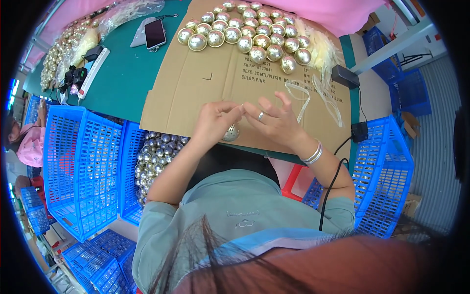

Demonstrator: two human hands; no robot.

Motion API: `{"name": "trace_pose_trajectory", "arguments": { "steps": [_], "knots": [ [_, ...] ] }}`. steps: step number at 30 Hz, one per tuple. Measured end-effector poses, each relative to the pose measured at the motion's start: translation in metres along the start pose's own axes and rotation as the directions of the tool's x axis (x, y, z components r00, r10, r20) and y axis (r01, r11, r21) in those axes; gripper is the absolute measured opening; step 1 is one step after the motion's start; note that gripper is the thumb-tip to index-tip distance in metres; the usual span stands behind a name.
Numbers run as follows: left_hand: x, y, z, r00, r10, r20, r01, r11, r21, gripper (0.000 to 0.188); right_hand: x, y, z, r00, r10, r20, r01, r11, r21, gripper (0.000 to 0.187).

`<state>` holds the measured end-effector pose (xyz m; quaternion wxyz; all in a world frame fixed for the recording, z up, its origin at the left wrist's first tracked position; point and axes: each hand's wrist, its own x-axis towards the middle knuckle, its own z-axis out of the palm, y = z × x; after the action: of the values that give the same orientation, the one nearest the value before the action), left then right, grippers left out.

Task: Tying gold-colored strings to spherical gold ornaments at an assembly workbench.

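My left hand (pixel 215 120) and my right hand (pixel 275 120) meet fingertip to fingertip above the near edge of a cardboard sheet (pixel 181 103). Both pinch at the same spot; what lies between the fingertips is too small to make out. Just under my left hand is a shiny perforated metal ball (pixel 231 133), partly hidden by the fingers. The other fingers of my right hand are raised and spread. Beside my right hand, loose pale ribbons (pixel 304 105) lie on the cardboard. Farther back sit several gold-silver metal balls (pixel 259 41) in a cluster.
A bundle of pale ribbon (pixel 320 51) lies right of the balls. Blue crates (pixel 81 171) stand at left, one holding more balls (pixel 154 159); another crate (pixel 384 171) is at right. A black cable (pixel 335 179) hangs by my right arm. A phone (pixel 155 34) and power strip (pixel 94 73) rest on the green table.
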<state>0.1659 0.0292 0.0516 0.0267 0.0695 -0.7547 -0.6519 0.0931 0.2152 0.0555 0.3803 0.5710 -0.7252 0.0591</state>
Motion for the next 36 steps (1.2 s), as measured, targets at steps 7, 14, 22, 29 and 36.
{"name": "trace_pose_trajectory", "arguments": {
  "steps": [7,14,22,29,36],
  "knots": [
    [0.027,-0.001,-0.023,0.683,-0.482,0.548,0.676,0.702,-0.225,0.018,-0.006,0.006,0.006,0.972,-0.231,0.050,0.233,0.971,-0.044,0.020],
    [0.024,-0.001,-0.020,0.739,-0.442,0.508,0.634,0.710,-0.305,0.011,-0.001,0.004,0.004,0.988,-0.155,-0.009,0.155,0.987,-0.044,0.019],
    [0.003,-0.006,-0.007,0.981,0.169,0.093,-0.154,0.978,-0.143,0.008,0.008,-0.042,0.001,0.834,0.551,0.023,-0.479,0.703,0.526,0.021],
    [-0.003,-0.004,-0.010,0.865,0.498,0.061,-0.495,0.829,0.262,0.006,0.018,-0.041,-0.004,0.542,0.692,0.476,-0.553,-0.132,0.822,0.021],
    [-0.006,0.010,-0.008,0.774,0.625,0.100,-0.571,0.621,0.538,0.004,0.015,-0.027,-0.002,0.579,0.548,0.604,-0.569,-0.259,0.781,0.022]
  ]
}}
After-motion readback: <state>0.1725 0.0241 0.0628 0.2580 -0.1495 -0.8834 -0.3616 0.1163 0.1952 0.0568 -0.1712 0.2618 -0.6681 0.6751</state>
